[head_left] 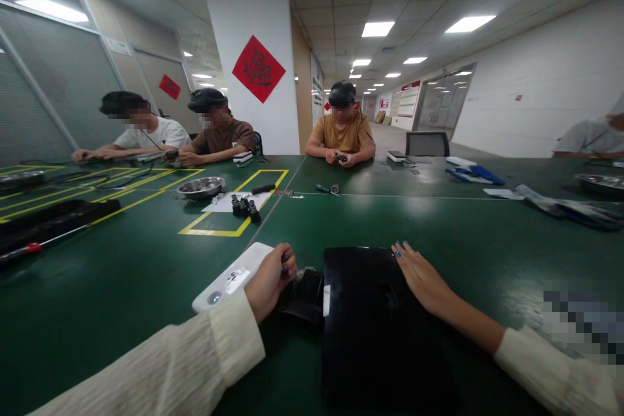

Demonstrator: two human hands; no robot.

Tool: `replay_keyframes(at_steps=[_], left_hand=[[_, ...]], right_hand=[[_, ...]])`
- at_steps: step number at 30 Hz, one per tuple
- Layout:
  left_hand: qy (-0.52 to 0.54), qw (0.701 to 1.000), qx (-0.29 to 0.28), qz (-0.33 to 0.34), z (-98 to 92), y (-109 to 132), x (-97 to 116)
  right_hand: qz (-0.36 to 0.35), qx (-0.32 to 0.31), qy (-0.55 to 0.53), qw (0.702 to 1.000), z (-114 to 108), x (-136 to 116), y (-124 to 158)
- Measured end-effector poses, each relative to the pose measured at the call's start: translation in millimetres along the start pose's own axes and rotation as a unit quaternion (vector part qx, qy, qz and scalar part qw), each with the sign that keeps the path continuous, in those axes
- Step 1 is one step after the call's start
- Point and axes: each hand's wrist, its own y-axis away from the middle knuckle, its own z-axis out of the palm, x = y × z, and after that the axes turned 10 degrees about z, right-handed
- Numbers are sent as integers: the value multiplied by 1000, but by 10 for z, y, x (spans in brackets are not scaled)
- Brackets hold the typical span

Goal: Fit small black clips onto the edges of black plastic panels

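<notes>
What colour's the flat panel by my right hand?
The flat panel is black, best seen in the head view.

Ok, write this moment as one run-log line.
left hand: curled, contents unclear | right hand: open, at far right corner of black panel | white device: left of panel

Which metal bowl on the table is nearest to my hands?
The middle bowl, near the white paper; the left bowl and right bowl stand farther off.

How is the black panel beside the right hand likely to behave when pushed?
The black panel is probably stiff, as its top edge runs straight. Its glossy surface may feel slippery to the right hand. Being broad, it would likely slide across the green table rather than roll.
</notes>
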Motion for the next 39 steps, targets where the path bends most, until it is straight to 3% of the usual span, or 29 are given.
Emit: replay_keyframes(at_steps=[4, 6, 10, 14, 19, 28, 35, 39], left_hand=[[4, 1000, 17, 13, 6, 12, 11], [3, 999, 23, 29, 15, 30, -8], [-10, 997, 42, 57, 15, 34, -60], [-20, 997, 44, 59, 0, 5, -97], [-7, 999, 32, 38, -5, -27, -102], [51, 994, 88, 47, -11, -28, -87], [88, 993, 74, 34, 11, -25, -56], [92, 993, 65, 43, 13, -11, -60]], right_hand=[[4, 12, 4, 1000, -15, -3, 1], [-9, 51, 24, 998, -84, -67, 4], [-144, 135, 81, 977, -308, -446, 107], [-269, 28, 68, 960, -379, -1024, 410], [-343, -92, 92, 930, -165, -1490, 688], [-380, -101, 107, 913, 58, -1599, 544], [-468, -79, 131, 870, 100, -1641, 617], [-498, -72, 123, 855, 6, -1659, 696]])
